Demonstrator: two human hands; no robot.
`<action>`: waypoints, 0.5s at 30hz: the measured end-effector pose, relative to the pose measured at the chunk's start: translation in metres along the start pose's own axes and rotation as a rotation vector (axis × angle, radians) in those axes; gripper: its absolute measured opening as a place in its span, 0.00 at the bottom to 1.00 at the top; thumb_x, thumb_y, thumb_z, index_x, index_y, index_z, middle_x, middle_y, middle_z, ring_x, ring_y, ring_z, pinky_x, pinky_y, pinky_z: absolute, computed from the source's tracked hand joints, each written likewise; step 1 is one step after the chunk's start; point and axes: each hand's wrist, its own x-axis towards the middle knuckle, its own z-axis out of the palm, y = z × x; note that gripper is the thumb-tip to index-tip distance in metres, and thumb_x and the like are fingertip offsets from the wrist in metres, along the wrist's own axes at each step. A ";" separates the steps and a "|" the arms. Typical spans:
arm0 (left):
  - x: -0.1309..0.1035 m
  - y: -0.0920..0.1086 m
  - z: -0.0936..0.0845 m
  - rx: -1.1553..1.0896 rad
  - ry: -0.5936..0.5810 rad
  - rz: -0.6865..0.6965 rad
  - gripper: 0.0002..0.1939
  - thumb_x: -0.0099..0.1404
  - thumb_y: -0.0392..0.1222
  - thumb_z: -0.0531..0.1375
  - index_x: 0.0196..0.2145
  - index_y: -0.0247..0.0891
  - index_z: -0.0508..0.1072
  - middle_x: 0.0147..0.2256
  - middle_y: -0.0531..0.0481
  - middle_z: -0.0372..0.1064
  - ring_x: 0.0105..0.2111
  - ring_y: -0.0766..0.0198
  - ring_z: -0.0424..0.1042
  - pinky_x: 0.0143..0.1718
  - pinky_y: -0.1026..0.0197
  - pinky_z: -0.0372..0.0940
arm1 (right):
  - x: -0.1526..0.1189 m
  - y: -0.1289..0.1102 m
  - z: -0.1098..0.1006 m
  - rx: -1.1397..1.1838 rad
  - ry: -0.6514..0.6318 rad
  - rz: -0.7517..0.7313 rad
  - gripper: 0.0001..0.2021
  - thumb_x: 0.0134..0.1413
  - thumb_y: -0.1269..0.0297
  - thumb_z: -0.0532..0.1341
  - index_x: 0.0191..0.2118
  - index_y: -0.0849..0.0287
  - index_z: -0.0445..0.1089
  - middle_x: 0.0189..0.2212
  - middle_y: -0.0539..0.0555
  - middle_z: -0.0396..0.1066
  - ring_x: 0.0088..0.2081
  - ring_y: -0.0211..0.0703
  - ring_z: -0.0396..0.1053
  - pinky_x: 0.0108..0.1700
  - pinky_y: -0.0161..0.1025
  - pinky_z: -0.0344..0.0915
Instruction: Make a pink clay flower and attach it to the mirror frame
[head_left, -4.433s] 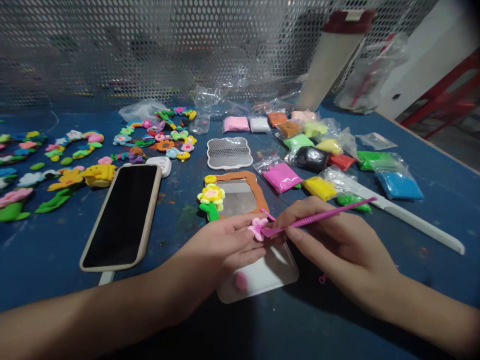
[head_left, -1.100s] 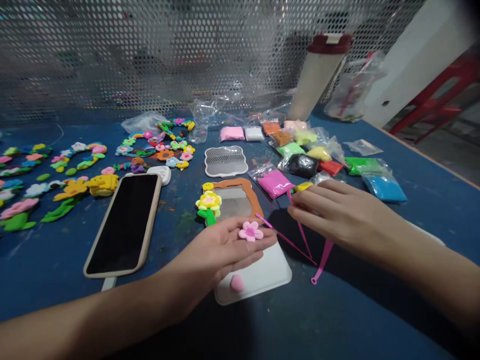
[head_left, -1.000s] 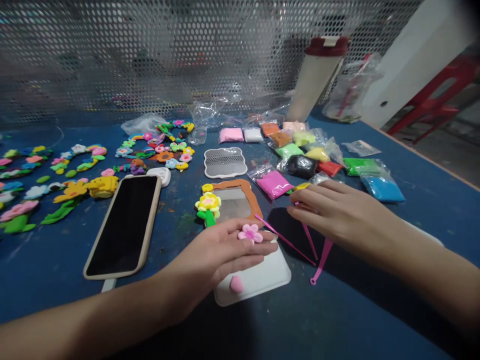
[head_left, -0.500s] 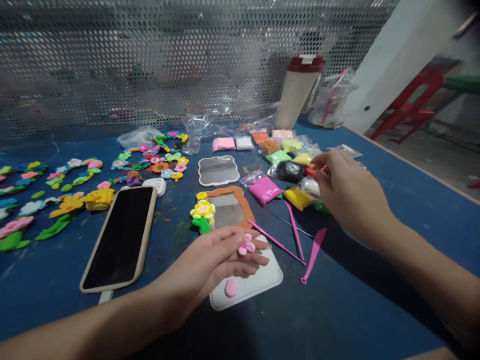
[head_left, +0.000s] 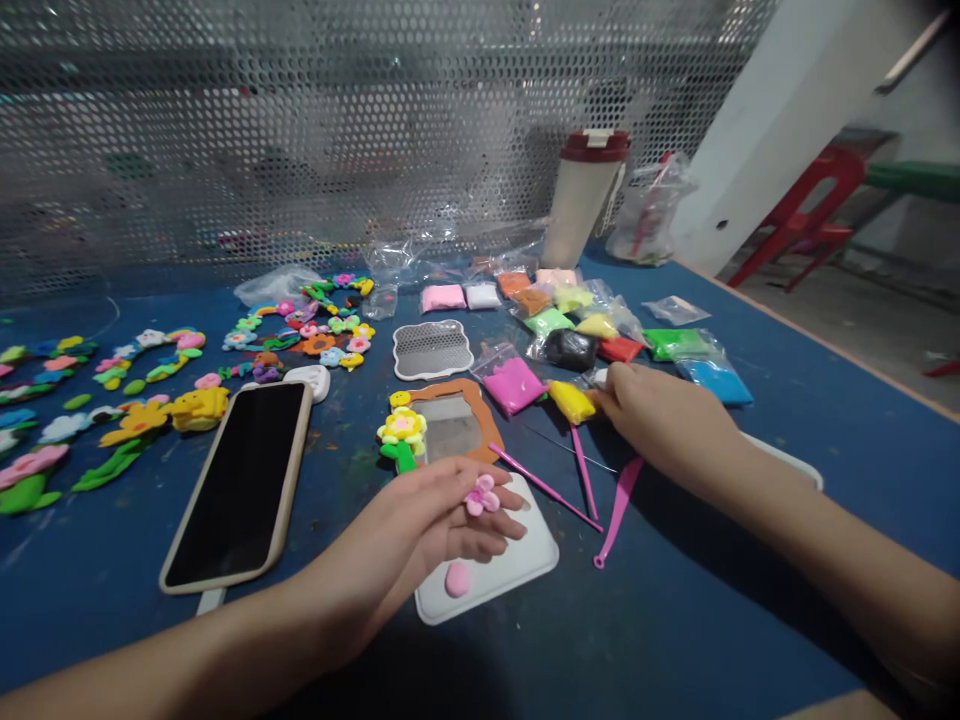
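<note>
My left hand [head_left: 442,515] is closed in a light pinch on a pink clay flower [head_left: 481,495], palm partly turned up. Beneath it is a white board [head_left: 517,565] with a small pink clay lump [head_left: 458,579]. My right hand [head_left: 645,405] has its fingers closed at the edge of a yellow clay packet [head_left: 571,402]; its fingertips are partly hidden. A white packet [head_left: 600,377] shows just behind those fingers. Close by are a magenta clay packet [head_left: 514,386], a black packet [head_left: 571,349] and a red packet [head_left: 621,349].
Pink modelling tools [head_left: 547,487] lie between my hands. Behind the left hand sits an orange-framed mirror [head_left: 491,425] with a yellow flower [head_left: 401,427]. A phone [head_left: 240,485] and several clay decorations [head_left: 139,415] are leftward. A tumbler [head_left: 581,200] stands at the back.
My right hand has moved left and nearer, from beside the red packet to the yellow one. The yellow packet has shifted slightly left, over a tool's tip. My left hand still holds the flower.
</note>
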 end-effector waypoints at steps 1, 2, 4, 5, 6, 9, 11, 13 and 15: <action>0.000 0.001 0.001 0.002 -0.007 -0.005 0.10 0.63 0.44 0.59 0.33 0.33 0.72 0.33 0.46 0.67 0.32 0.65 0.67 0.33 0.63 0.60 | 0.000 -0.001 0.001 0.013 0.002 -0.003 0.11 0.58 0.63 0.52 0.29 0.61 0.67 0.25 0.59 0.73 0.25 0.48 0.71 0.20 0.37 0.48; -0.001 0.002 0.002 0.005 -0.015 -0.013 0.10 0.63 0.44 0.58 0.33 0.33 0.72 0.33 0.47 0.67 0.32 0.65 0.67 0.34 0.63 0.60 | 0.000 -0.002 0.003 0.025 0.010 -0.005 0.11 0.58 0.63 0.52 0.28 0.61 0.67 0.25 0.59 0.73 0.23 0.48 0.70 0.19 0.37 0.47; -0.002 0.004 0.003 0.012 -0.024 -0.033 0.11 0.63 0.45 0.58 0.33 0.33 0.72 0.31 0.48 0.66 0.32 0.66 0.66 0.35 0.63 0.60 | -0.002 -0.002 0.004 0.050 0.041 -0.011 0.13 0.58 0.62 0.52 0.26 0.60 0.67 0.22 0.58 0.72 0.21 0.47 0.69 0.18 0.36 0.47; -0.002 0.005 0.004 0.018 -0.023 -0.042 0.11 0.62 0.45 0.58 0.33 0.33 0.72 0.31 0.48 0.66 0.32 0.66 0.66 0.35 0.63 0.60 | -0.002 -0.001 0.004 0.064 0.062 -0.012 0.14 0.58 0.61 0.51 0.25 0.59 0.67 0.20 0.58 0.71 0.20 0.47 0.68 0.19 0.36 0.48; -0.003 0.005 0.004 0.023 -0.020 -0.048 0.11 0.62 0.45 0.59 0.34 0.33 0.72 0.31 0.48 0.66 0.31 0.66 0.66 0.35 0.63 0.60 | -0.002 0.001 0.004 0.081 0.091 -0.010 0.14 0.57 0.61 0.51 0.24 0.59 0.66 0.19 0.57 0.70 0.20 0.47 0.68 0.19 0.36 0.49; -0.004 0.006 0.005 0.027 -0.013 -0.049 0.10 0.62 0.44 0.59 0.35 0.34 0.72 0.32 0.48 0.67 0.31 0.66 0.66 0.35 0.63 0.59 | 0.006 0.011 0.002 0.161 0.217 -0.003 0.14 0.57 0.59 0.51 0.26 0.59 0.66 0.23 0.57 0.69 0.25 0.49 0.68 0.22 0.38 0.56; -0.004 0.006 0.005 0.015 -0.015 -0.049 0.09 0.62 0.44 0.59 0.34 0.34 0.72 0.31 0.48 0.67 0.31 0.66 0.66 0.34 0.63 0.59 | 0.018 0.021 0.001 0.239 0.331 0.003 0.10 0.58 0.60 0.52 0.33 0.58 0.67 0.33 0.60 0.69 0.34 0.50 0.69 0.29 0.41 0.62; -0.003 0.005 0.004 -0.003 -0.029 -0.046 0.09 0.62 0.43 0.59 0.33 0.33 0.72 0.31 0.48 0.67 0.31 0.66 0.66 0.34 0.64 0.59 | 0.032 0.030 0.001 0.317 0.440 0.038 0.11 0.59 0.62 0.51 0.43 0.60 0.65 0.43 0.66 0.66 0.43 0.52 0.66 0.38 0.44 0.63; -0.002 0.003 0.002 -0.019 -0.050 -0.044 0.10 0.63 0.43 0.58 0.33 0.32 0.73 0.31 0.48 0.66 0.31 0.67 0.65 0.34 0.65 0.59 | 0.045 0.036 0.005 0.368 0.487 0.056 0.18 0.57 0.62 0.54 0.51 0.64 0.60 0.49 0.71 0.61 0.50 0.58 0.61 0.44 0.49 0.62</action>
